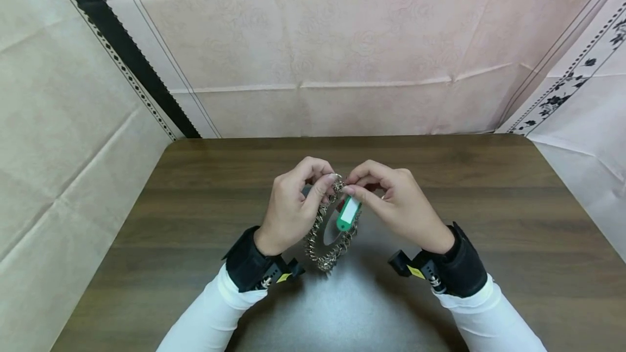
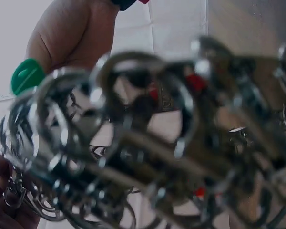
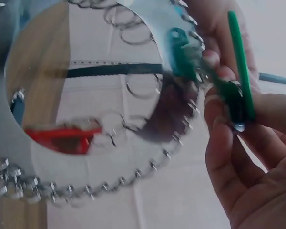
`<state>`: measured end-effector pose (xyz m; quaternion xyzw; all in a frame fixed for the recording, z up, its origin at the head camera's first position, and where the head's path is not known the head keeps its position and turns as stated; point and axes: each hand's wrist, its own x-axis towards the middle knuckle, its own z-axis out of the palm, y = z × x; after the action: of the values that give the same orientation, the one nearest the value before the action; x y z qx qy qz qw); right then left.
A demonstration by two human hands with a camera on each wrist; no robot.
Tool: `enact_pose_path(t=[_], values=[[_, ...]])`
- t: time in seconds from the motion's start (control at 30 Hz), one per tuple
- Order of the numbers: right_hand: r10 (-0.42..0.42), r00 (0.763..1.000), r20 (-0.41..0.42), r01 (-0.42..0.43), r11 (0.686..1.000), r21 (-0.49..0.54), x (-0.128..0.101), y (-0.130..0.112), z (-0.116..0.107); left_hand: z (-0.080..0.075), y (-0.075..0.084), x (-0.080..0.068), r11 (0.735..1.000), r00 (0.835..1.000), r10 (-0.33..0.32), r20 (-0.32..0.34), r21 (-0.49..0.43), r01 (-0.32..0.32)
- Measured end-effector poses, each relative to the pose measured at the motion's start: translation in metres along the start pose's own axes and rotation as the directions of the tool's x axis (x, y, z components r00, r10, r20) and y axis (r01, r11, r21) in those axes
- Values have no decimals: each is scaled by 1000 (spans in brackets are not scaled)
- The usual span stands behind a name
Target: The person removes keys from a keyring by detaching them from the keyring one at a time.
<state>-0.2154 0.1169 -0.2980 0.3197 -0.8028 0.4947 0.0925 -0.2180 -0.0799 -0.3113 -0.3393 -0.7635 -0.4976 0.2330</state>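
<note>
Between my two hands hangs a large flat metal ring (image 1: 325, 259), its edge lined with many small wire rings. My left hand (image 1: 292, 202) grips the top left of it between thumb and fingers. With thumb and forefinger, my right hand (image 1: 398, 202) pinches the upper end of a green key tag (image 1: 348, 215) that bears a white label, close to the ring's upper right edge. In the right wrist view a red key tag (image 3: 62, 139) shows through the ring's opening. Whether the green tag's own loop is attached to a small ring, I cannot tell.
A brown wood-grain table (image 1: 195, 265) lies under both hands. Pale patterned cloth (image 1: 342, 58) hangs behind it and at both sides, with a black strip (image 1: 127, 48) on the left. Black camera straps (image 1: 246, 259) wrap both wrists.
</note>
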Motion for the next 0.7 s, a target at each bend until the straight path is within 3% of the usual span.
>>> enact_pose_path(t=[0.27,0.47,0.7], values=[[-13,998,-64,8,997,-71,1,5,-16,-1,-1,1,1000,1000,-6,-8,19,6],[40,997,-63,-45,995,-87,2,15,-23,-1,-2,0,1000,1000,-4,2,18,4],[72,995,-68,-84,974,-210,4,33,-23,0,-3,0,1000,1000,-1,16,13,1]])
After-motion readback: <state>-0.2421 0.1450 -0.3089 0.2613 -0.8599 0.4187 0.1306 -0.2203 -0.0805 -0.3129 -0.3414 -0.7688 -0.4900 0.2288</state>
